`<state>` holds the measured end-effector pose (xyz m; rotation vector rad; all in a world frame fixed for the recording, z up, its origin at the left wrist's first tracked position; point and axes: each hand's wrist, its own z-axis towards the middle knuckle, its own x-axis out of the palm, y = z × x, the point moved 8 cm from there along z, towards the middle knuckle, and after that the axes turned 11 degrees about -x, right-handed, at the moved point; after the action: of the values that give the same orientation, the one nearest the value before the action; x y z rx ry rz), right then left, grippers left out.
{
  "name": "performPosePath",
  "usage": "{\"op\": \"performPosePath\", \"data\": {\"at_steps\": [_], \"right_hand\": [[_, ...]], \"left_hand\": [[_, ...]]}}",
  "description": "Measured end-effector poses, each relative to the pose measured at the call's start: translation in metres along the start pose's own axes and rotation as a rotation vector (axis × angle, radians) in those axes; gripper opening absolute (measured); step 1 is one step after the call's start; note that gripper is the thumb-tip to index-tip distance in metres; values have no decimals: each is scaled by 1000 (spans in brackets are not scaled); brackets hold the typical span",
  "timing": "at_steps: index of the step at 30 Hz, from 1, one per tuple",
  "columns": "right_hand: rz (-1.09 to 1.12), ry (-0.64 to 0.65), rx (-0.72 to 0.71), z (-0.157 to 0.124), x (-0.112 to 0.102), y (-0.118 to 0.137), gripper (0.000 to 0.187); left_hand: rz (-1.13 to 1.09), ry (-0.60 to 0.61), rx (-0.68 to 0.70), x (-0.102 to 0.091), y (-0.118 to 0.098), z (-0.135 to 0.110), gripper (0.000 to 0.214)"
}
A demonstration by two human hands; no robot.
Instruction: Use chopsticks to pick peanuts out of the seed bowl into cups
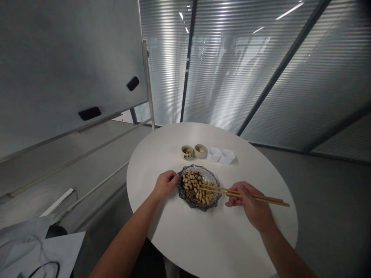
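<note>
My left hand (pixel 165 184) is closed at the left rim of a dark, scalloped snack plate (pixel 199 207), its thumb on the edge. My right hand (pixel 251 204) grips a pair of wooden chopsticks (pixel 272 199), with the tips reaching into the middle of the plate. Pistachios (pixel 190 178) fill the plate's upper left part. Peanuts in shells (pixel 204 197) lie at the lower right, and dark striped seeds (pixel 189 194) at the lower left. A clear section (pixel 207 176) shows at the upper right. I cannot tell whether the tips pinch a nut.
On the round white table (pixel 208 239), beyond the plate, stand a small cup with bits inside (pixel 187 156), a second cup (pixel 200 153), and two white plastic tubs (pixel 214 155). A whiteboard on a stand (pixel 87 69) rises at the left. Slatted glass panels (pixel 220 85) stand behind.
</note>
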<state>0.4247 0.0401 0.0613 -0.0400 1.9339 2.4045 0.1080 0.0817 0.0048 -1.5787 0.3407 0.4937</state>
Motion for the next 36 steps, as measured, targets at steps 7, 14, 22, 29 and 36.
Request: {"op": "performPosePath", "data": {"at_steps": [7,14,22,29,36], "right_hand": [[-19,-41,19,-6,8,0,52],[-13,-136,44,3,9,-6,53],[38,-262,4,5,5,-6,57],[83,-365,-127,26,-7,13,49],[59,-412,-251,92,31,22,45]], "left_hand": [[-16,2,12,0,-1,0,37],[-17,-2,12,1,2,1,38],[-19,-13,11,2,5,2,38],[-23,-2,13,1,3,2,37],[-9,-4,7,1,0,1,36]]}}
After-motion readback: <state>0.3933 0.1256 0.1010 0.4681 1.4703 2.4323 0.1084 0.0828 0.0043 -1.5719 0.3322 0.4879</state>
